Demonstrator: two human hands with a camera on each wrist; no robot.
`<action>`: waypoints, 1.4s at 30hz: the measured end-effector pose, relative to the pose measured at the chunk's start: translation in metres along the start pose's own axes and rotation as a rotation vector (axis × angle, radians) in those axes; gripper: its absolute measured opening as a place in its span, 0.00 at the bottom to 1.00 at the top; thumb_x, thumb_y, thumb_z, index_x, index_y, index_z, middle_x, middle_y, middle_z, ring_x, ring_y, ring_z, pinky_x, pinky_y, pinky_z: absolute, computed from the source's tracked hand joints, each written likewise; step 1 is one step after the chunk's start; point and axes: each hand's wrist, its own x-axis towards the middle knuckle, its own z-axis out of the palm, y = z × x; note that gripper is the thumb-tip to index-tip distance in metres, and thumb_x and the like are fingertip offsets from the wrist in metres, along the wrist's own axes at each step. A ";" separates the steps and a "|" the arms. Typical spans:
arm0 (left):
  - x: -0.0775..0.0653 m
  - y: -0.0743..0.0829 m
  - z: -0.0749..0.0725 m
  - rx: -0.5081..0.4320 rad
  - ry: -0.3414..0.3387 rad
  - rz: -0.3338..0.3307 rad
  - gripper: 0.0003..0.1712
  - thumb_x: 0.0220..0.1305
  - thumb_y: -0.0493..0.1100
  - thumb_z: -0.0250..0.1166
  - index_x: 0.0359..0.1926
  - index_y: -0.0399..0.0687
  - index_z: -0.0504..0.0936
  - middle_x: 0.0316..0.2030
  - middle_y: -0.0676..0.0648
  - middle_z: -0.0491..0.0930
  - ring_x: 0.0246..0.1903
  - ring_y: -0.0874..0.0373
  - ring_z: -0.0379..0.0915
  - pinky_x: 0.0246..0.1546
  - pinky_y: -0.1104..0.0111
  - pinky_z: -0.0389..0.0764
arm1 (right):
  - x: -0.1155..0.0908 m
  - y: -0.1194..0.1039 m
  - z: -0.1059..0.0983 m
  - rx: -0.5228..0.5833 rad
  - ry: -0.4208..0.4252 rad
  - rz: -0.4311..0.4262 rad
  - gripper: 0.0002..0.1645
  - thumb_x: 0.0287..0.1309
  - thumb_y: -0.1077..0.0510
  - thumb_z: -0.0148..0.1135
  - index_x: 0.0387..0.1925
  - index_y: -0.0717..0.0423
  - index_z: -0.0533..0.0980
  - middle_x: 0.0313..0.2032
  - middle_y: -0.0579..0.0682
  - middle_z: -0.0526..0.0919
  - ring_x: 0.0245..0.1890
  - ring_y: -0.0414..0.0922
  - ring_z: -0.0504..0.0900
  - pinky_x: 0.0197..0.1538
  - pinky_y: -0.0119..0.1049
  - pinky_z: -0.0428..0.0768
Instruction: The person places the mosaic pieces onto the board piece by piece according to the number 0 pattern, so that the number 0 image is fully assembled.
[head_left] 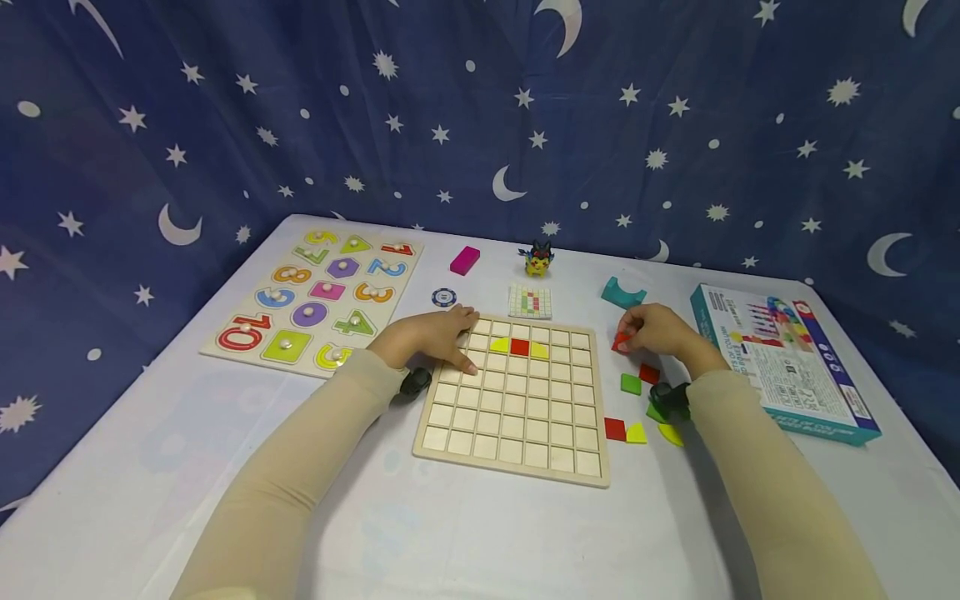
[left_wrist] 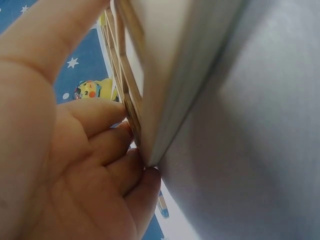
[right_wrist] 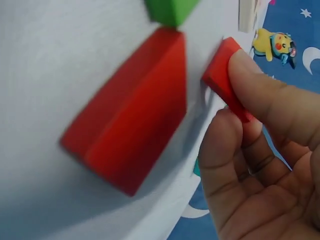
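Note:
My left hand (head_left: 431, 335) rests at the upper left corner of a wooden grid board (head_left: 501, 427), its thumb over the cells and its fingers against the edge. Between thumb and fingertips, my right hand (head_left: 660, 329) pinches a small red tile (right_wrist: 221, 70) just right of the board. In the board's second row a red square (head_left: 519, 347) sits between two yellow quarter-round pieces (head_left: 539, 351). Below the right hand lie another red tile (head_left: 649, 373) and a green tile (head_left: 631, 384). A further red square (head_left: 614, 429) lies beside the board's right edge.
A number-and-shape peg puzzle (head_left: 327, 289) lies left. Behind the board are a pattern card (head_left: 530, 301), poker chip (head_left: 444, 297), magenta block (head_left: 465, 260), small yellow figure (head_left: 537, 260) and teal arch (head_left: 622, 292). A game box (head_left: 787, 358) lies right; loose yellow pieces (head_left: 636, 433) lie near the right wrist.

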 end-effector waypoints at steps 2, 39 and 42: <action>0.000 0.000 0.000 0.003 0.000 0.001 0.59 0.47 0.60 0.69 0.72 0.45 0.46 0.72 0.44 0.40 0.72 0.50 0.31 0.70 0.56 0.41 | 0.000 -0.001 -0.001 0.006 -0.003 0.010 0.12 0.49 0.63 0.65 0.37 0.63 0.74 0.29 0.51 0.71 0.32 0.48 0.69 0.33 0.31 0.71; -0.002 0.002 -0.002 -0.005 0.002 0.014 0.59 0.47 0.59 0.70 0.71 0.42 0.47 0.72 0.43 0.41 0.72 0.50 0.32 0.70 0.56 0.41 | 0.006 -0.088 0.052 0.134 -0.241 -0.237 0.07 0.50 0.65 0.66 0.32 0.60 0.76 0.20 0.47 0.72 0.22 0.41 0.69 0.28 0.32 0.69; -0.002 0.002 -0.002 -0.005 0.001 0.014 0.59 0.47 0.58 0.70 0.71 0.43 0.47 0.72 0.43 0.41 0.72 0.50 0.32 0.70 0.56 0.41 | 0.006 -0.089 0.053 0.095 -0.247 -0.257 0.06 0.49 0.64 0.66 0.31 0.60 0.76 0.20 0.46 0.73 0.22 0.41 0.69 0.28 0.32 0.70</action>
